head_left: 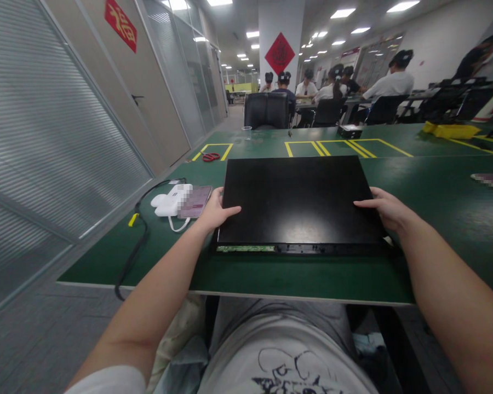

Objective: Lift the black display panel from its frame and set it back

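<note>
A flat black display panel (pixel 296 200) lies in front of me over the green table (pixel 312 279). Along its near edge shows a strip of green circuit board (pixel 246 248). My left hand (pixel 219 210) grips the panel's left side, thumb on top and fingers beneath. On the opposite side, my right hand (pixel 388 208) holds the right edge the same way, its thumb on the surface. The fingers under the panel are hidden. Whether the panel rests on the table or is slightly raised, I cannot tell.
Left of the panel sit a white device (pixel 173 201) and a purple booklet (pixel 197 201), near a black cable (pixel 137 246). Red-handled scissors (pixel 211 157), a clear cup (pixel 247 132), a small black box (pixel 349 131) and a yellow item (pixel 449 130) stand farther back. Several people sit beyond.
</note>
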Motion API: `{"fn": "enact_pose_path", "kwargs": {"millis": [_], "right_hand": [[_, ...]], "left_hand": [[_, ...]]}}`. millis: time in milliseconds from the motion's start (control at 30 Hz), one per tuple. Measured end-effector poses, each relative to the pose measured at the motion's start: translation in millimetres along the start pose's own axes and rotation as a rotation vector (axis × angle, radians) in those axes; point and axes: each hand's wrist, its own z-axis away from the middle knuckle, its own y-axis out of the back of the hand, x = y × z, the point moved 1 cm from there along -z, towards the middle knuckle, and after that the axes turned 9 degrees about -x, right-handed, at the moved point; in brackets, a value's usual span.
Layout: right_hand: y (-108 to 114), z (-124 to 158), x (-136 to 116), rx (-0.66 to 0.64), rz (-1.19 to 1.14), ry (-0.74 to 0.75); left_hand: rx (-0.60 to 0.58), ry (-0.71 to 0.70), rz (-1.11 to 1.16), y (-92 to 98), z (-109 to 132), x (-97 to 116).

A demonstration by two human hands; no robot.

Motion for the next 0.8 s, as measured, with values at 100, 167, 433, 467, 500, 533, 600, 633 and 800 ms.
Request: {"fn": "enact_pose_path", "kwargs": {"millis": [100, 167, 433, 467, 500, 533, 600, 633, 800], "right_hand": [[-3.1, 1.4, -0.9, 0.016, 0.003, 0.002], [-3.9, 1.4, -1.3, 0.02, 0.004, 0.0], [0.5, -1.7, -0.2, 0.006, 0.034, -0.013], [0.7, -1.7, 0.0, 0.003, 0.034, -0.011], [0.6, -1.7, 0.0, 0.0, 0.033, -0.008], [0.3, -1.5, -0.1, 0.001, 0.032, -0.005], [-0.7, -0.7, -0.4, 0.006, 0.031, -0.007], [-1.3, -0.3, -0.6, 0.012, 0.032, -0.013], [-2.4, 0.1, -0.2, 0.034, 0.034, -0.018]], "left_hand": [[0.003, 0.012, -0.007, 0.2, 0.2, 0.4], [0.008, 0.018, -0.014, -0.1, 0.6, 1.0], [0.013, 0.031, -0.033, 0.5, 1.0, 0.4], [0.012, 0.033, -0.03, 0.5, 1.0, 0.4], [0.009, 0.034, -0.026, 0.3, 1.2, 0.6], [0.008, 0.034, -0.022, 0.0, 1.4, 0.9], [0.007, 0.035, -0.014, -1.2, 1.8, 1.8], [0.005, 0.034, -0.01, -1.9, 2.0, 2.3], [0.005, 0.024, -0.016, -2.9, 2.1, 2.4]]}}
